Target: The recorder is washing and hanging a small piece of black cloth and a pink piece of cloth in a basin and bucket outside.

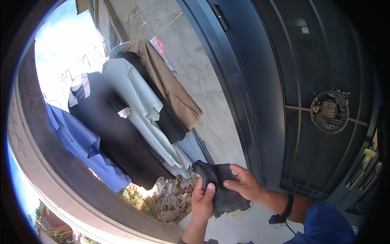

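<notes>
A small dark grey piece of cloth point(224, 192) with a wavy lower edge is held up between both hands. My left hand point(203, 196) grips its left side, thumb on the front. My right hand point(245, 184) pinches its upper right part between thumb and fingers. Some pale fabric point(239, 214) shows behind its lower edge. Beyond the hands hang a blue shirt point(82, 137), a black garment with white collar point(118, 131), a pale green shirt point(137, 106), another black garment and brown trousers point(170, 88).
A dark metal door point(313, 70) with a round ornament point(330, 112) stands at the right, beside a grey concrete wall point(210, 100). White wire hangers point(144, 22) hang at the top. Broken bricks and rubble point(173, 195) lie beyond a curved-looking ledge point(61, 201) at the lower left.
</notes>
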Available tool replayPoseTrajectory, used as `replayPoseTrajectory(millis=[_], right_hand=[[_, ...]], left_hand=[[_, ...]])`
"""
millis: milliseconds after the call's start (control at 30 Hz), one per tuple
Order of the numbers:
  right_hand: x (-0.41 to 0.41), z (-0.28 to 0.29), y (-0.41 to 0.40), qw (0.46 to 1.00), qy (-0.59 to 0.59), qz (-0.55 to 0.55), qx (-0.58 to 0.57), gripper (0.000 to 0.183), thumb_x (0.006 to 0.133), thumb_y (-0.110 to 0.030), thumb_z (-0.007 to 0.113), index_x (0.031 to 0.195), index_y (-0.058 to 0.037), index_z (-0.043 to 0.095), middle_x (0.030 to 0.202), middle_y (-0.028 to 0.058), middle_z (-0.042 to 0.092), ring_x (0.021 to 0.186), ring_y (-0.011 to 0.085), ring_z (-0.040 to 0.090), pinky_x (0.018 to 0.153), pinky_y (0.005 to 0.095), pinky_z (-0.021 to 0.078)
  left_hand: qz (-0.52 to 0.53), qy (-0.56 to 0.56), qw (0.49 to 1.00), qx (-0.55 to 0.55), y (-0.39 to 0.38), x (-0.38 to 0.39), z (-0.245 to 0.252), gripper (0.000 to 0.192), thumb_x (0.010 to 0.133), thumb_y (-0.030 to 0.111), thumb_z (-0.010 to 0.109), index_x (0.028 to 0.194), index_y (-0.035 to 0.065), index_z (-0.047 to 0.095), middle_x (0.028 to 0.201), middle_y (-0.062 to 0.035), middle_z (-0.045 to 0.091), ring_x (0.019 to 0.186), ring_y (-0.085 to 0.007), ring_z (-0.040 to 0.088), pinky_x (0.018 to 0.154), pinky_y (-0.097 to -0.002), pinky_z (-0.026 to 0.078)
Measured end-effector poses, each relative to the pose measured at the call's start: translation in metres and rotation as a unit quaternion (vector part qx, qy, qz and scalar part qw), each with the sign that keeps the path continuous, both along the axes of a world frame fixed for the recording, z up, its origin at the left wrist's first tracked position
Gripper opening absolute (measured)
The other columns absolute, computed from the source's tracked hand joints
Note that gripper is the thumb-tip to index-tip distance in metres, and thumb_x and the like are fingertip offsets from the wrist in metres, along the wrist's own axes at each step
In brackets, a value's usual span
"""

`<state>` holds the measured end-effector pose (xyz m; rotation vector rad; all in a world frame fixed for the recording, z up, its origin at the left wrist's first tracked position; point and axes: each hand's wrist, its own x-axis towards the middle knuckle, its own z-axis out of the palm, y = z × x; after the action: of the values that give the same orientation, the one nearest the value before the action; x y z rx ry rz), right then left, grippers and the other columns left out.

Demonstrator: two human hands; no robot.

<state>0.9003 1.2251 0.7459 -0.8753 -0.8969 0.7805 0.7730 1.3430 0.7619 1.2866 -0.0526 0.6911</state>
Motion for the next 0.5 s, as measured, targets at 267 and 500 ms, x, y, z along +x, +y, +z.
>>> replayPoseTrajectory(millis=[267,500], right_hand=[[0.087,0.118,0.076,0.961,-0.159,-0.196,0.116,0.036,0.096,-0.014,0.063,0.126,0.0011,0.048,0.069,-0.0031,0.055,0.062,0.0006,0.047,0.052,0.0208,0.0367],[0.189,0.192,0.099,0.909,-0.248,-0.332,0.048,0.035,0.099,-0.030,0.060,0.081,-0.0013,0.065,0.064,0.0005,0.055,0.052,0.0068,0.050,0.048,0.0236,0.0415]], left_hand=[[0.041,-0.122,0.984,0.127,0.083,0.103,0.115,0.021,0.100,0.006,0.054,0.119,-0.0028,0.057,0.110,-0.0042,0.064,0.099,-0.0091,0.056,0.090,-0.0241,0.045],[0.116,-0.110,0.941,0.297,0.118,0.161,0.161,0.017,0.100,0.005,0.052,0.114,-0.0017,0.060,0.103,-0.0015,0.064,0.095,-0.0070,0.053,0.086,-0.0228,0.044]])
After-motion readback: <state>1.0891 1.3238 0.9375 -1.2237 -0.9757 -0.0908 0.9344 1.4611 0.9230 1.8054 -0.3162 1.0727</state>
